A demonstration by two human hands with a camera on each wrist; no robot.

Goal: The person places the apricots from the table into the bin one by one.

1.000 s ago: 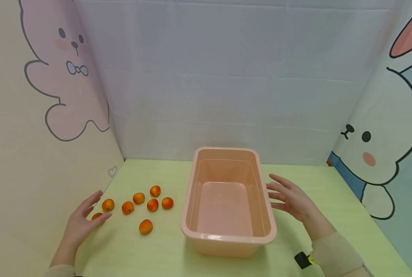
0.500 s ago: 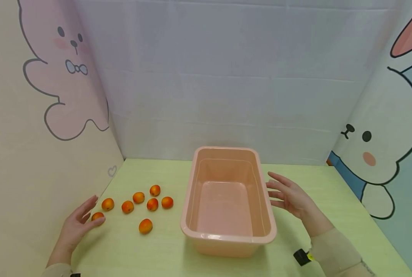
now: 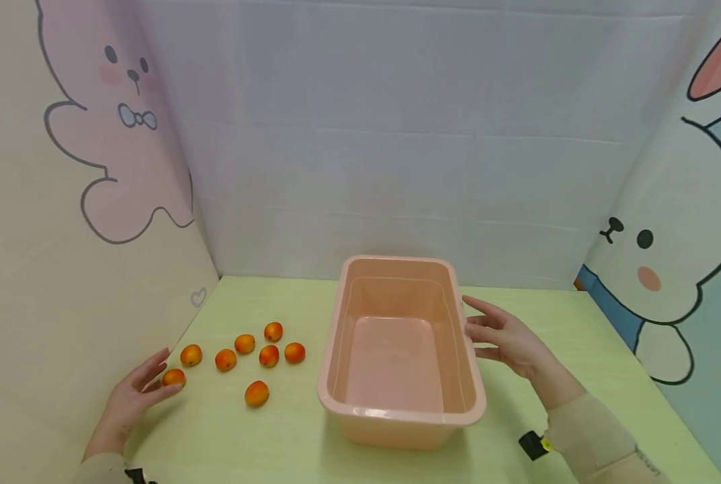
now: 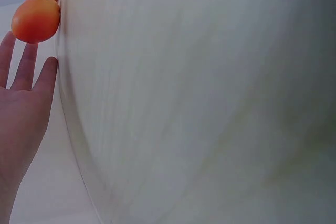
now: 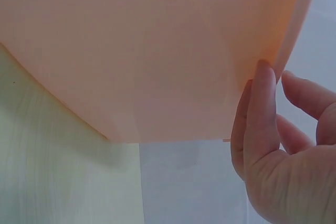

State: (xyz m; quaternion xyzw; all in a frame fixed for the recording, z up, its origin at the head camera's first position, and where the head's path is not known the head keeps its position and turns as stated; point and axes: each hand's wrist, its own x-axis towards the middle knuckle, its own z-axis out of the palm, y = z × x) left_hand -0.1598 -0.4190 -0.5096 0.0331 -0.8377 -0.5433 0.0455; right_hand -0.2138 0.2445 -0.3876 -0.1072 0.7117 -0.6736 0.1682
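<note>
Soft, even overhead view; glare on the tub (image 3: pixel 399 415) rim — faint shadow below; left wrist view dim, tabletop (image 4: pixel 184 103) blurred.

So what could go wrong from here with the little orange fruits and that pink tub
The rounded fruit by the left hand, called the nearest fruit here, might roll if nudged, perhaps into the neighbouring fruit just beyond it.

The right hand is at the side of the pink tub; a leftward push could slide it toward the loose fruits.
</note>
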